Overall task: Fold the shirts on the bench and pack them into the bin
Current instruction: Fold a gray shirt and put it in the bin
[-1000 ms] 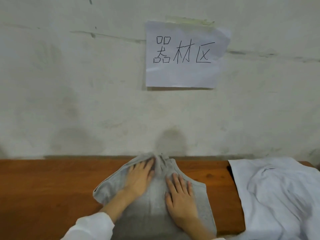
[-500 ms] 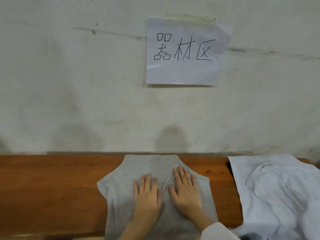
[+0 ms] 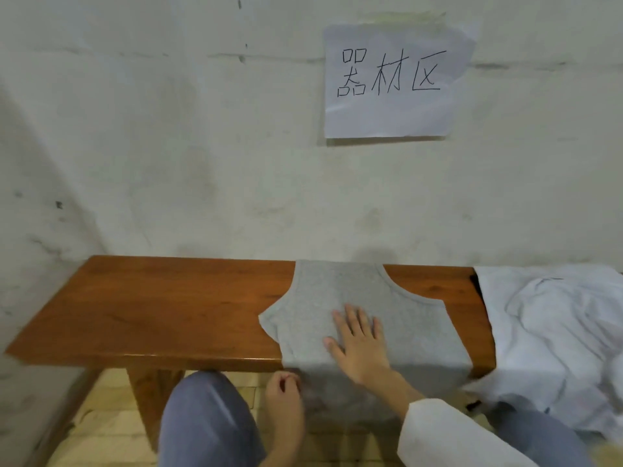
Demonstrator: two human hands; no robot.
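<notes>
A grey sleeveless shirt (image 3: 340, 298) lies flat on the wooden bench (image 3: 151, 308), its lower part hanging over the front edge. My right hand (image 3: 359, 342) presses flat on the middle of the shirt, fingers straight. My left hand (image 3: 283, 390) is below the bench's front edge with its fingers curled, pinching the left edge of the hanging grey cloth. A crumpled white shirt (image 3: 556, 332) lies on the right end of the bench and drapes over its front. No bin is in view.
The bench stands against a stained white wall with a handwritten paper sign (image 3: 391, 82) taped above. My knees in blue trousers (image 3: 205, 419) are in front of the bench, over a pale tiled floor (image 3: 101, 416). The bench's left half is bare wood.
My left hand left the top of the grey shirt and dropped below the bench edge to the hanging cloth. My right hand stays flat on the shirt. The view swung left.
</notes>
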